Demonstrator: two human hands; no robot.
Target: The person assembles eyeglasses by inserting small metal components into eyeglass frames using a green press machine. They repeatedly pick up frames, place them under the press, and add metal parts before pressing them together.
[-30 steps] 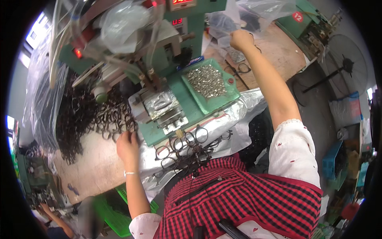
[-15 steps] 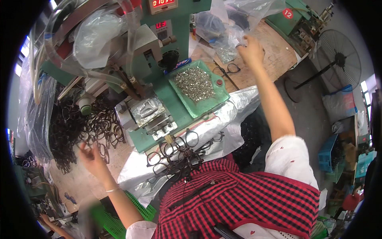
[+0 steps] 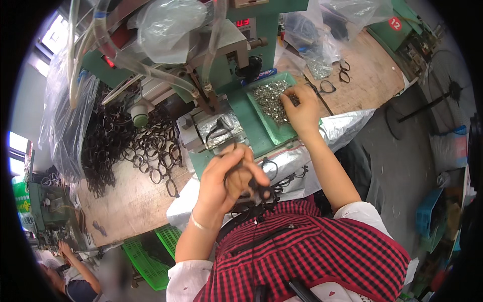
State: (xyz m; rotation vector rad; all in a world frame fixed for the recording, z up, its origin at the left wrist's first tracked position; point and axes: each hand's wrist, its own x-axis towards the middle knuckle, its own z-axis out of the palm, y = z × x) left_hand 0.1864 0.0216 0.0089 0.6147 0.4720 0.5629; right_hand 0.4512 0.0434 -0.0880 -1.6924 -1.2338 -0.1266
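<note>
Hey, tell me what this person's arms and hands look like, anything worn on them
Both forearms are bare. The left hand has a thin pale bracelet at the wrist. The right hand wears nothing visible. White short sleeves end above the elbows, under a red-and-black checked apron.

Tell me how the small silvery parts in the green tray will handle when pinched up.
The silvery parts look tiny and metallic, so probably light and slippery to pinch singly. They lie loose in a heap in the green tray, so they likely scatter when pushed. The right hand picks with its fingertips, which suggests fiddly handling.
</note>
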